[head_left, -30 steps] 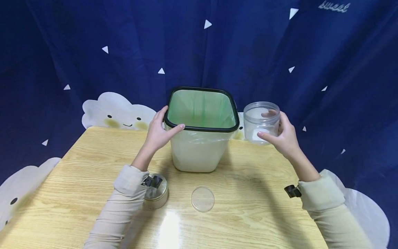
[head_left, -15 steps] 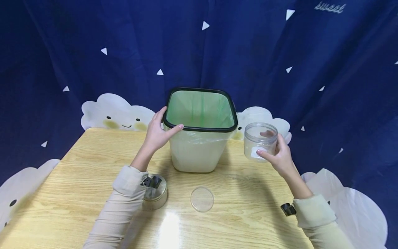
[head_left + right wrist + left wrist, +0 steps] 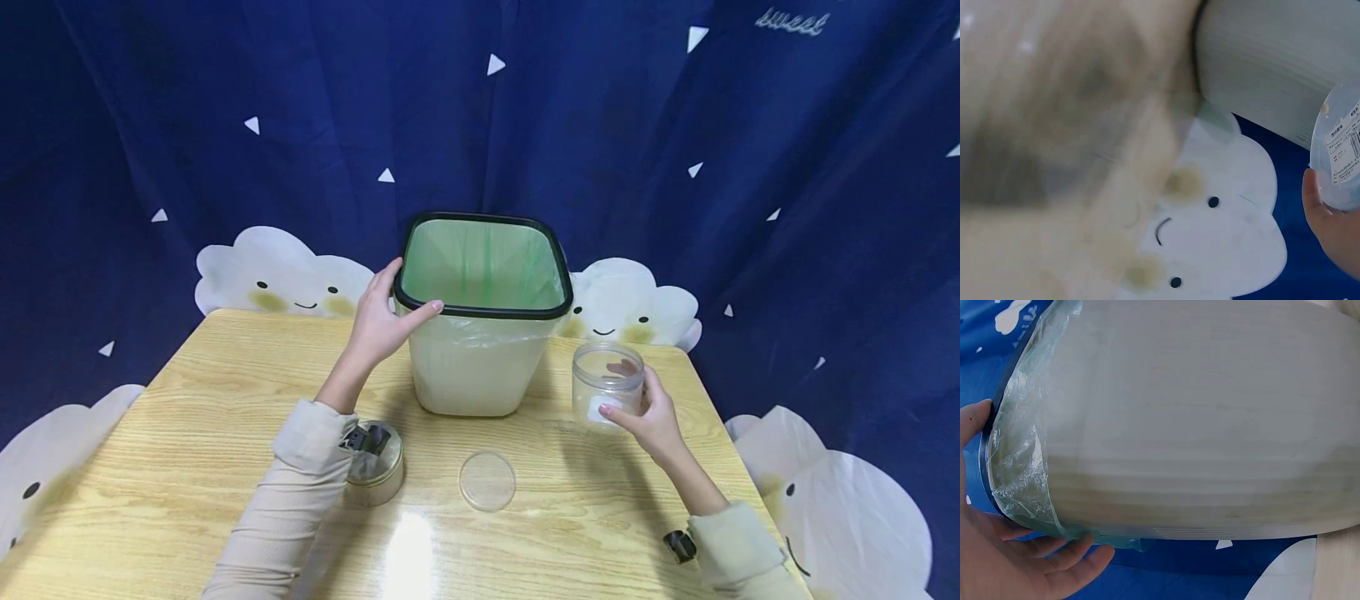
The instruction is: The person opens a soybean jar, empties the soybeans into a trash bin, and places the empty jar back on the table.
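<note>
A pale trash bin (image 3: pixel 476 367) with a black rim and a green liner bag stands on the table. My left hand (image 3: pixel 382 321) holds its front left corner, thumb on the rim and fingers along the side; in the left wrist view those fingers (image 3: pixel 1054 562) lie against the folded-over liner (image 3: pixel 1025 456). My right hand (image 3: pixel 652 417) grips a clear, lidless plastic jar (image 3: pixel 600 387) from its right side, low over the table right of the bin. The jar's label (image 3: pixel 1345 147) shows in the right wrist view. Nearer me lies a clear round disc, like a lid (image 3: pixel 487 481).
A round gold tin (image 3: pixel 378 479) stands beside my left wrist, partly covered by the wrist camera. The wooden table (image 3: pixel 210 400) ends at a dark blue curtain (image 3: pixel 315 125) with white cloud shapes (image 3: pixel 277 267).
My right hand has lowered the jar from beside the bin's rim toward the table, drawing it nearer and slightly left. The left hand has stayed on the bin.
</note>
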A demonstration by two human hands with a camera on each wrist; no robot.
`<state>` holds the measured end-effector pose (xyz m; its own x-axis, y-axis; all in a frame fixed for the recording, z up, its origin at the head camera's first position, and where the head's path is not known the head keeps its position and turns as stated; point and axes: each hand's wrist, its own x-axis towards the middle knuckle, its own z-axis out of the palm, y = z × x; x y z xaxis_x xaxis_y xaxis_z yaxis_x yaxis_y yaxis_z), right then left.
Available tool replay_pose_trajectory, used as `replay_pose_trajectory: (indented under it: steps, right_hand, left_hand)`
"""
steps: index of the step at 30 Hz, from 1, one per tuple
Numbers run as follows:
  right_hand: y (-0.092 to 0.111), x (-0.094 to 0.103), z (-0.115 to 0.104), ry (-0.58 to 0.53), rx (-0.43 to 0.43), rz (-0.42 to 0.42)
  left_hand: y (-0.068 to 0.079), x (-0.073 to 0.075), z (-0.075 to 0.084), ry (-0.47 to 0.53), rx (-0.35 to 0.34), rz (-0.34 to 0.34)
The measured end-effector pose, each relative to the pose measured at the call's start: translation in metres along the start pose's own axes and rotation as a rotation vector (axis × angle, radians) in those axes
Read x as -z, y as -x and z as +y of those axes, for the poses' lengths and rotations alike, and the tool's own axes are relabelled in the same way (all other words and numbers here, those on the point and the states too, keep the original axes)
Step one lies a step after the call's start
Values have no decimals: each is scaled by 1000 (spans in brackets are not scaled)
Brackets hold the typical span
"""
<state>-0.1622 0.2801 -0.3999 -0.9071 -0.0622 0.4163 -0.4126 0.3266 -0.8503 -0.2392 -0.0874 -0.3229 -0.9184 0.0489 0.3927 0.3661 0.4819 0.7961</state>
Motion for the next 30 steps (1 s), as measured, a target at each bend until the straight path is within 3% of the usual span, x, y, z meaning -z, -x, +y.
replay_pose_trajectory:
  steps: [12,30]
  right_hand:
    - [27,-16,35,39,-141,-35]
    - [44,-29,65,98,-287,-100]
  left_hand:
    - [0,0,0,-3,-2,1]
    - [0,0,-1,2,-22,9]
